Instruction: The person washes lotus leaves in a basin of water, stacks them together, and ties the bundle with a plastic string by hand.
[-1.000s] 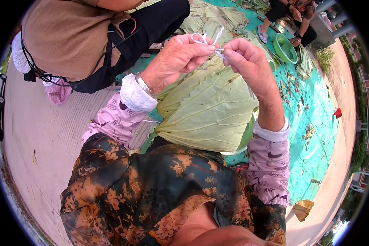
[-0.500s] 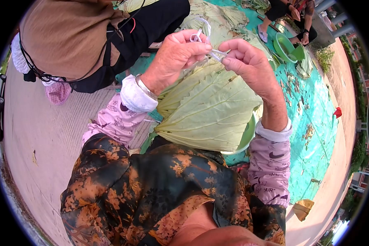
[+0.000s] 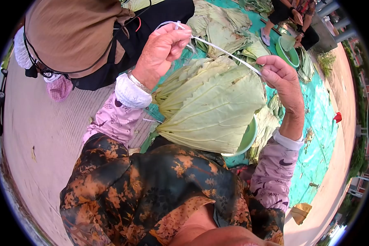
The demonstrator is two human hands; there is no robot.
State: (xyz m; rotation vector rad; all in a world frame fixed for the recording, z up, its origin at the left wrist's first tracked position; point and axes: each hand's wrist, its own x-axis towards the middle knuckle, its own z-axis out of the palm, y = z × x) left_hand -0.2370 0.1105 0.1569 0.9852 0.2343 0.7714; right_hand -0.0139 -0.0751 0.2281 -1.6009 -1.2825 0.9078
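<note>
Your left hand (image 3: 163, 50) at eleven o'clock and right hand (image 3: 283, 80) at two pinch a string (image 3: 226, 52), stretched over the leaves (image 3: 211, 108).

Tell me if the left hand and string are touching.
Touching. The head view shows the left hand pinching the string, which runs out from the fingertips.

A teal tarp (image 3: 305, 180) covers part of the ground (image 3: 33, 123); leaves (image 3: 225, 35) lie on it toward twelve o'clock; a bowl (image 3: 290, 58) at two; scraps (image 3: 309, 133) near three.
</note>
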